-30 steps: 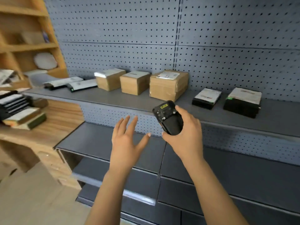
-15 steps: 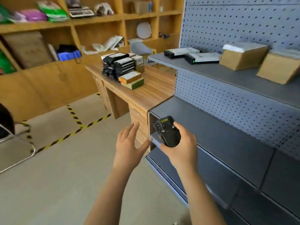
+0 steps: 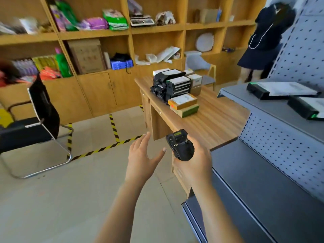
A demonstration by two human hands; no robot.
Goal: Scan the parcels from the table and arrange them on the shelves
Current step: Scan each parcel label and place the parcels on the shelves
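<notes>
At the left edge of the frame a black chair (image 3: 37, 120) stood on the tiled floor, and wooden wall shelving (image 3: 94, 34) ran across the top behind it. Low in the centre, your left hand (image 3: 142, 159) hung in the air, fingers straight and spread apart, thumb out, holding nothing. Just right of it, your right hand (image 3: 195, 166) had its fingers curled round a black scanner (image 3: 180, 146), small screen facing up. Above your hands, mid-frame, the stacked parcels (image 3: 172, 85) sat at the far end of the wooden table (image 3: 215, 127), with an orange box (image 3: 182, 102) on a green box (image 3: 190, 110) nearest you. On the right, the grey shelves (image 3: 263, 181) carried a black labelled parcel (image 3: 280, 89) and a second black parcel (image 3: 307, 106) on the upper level. In the upper right corner a person in dark clothes (image 3: 268, 32) stood by the pegboard.
</notes>
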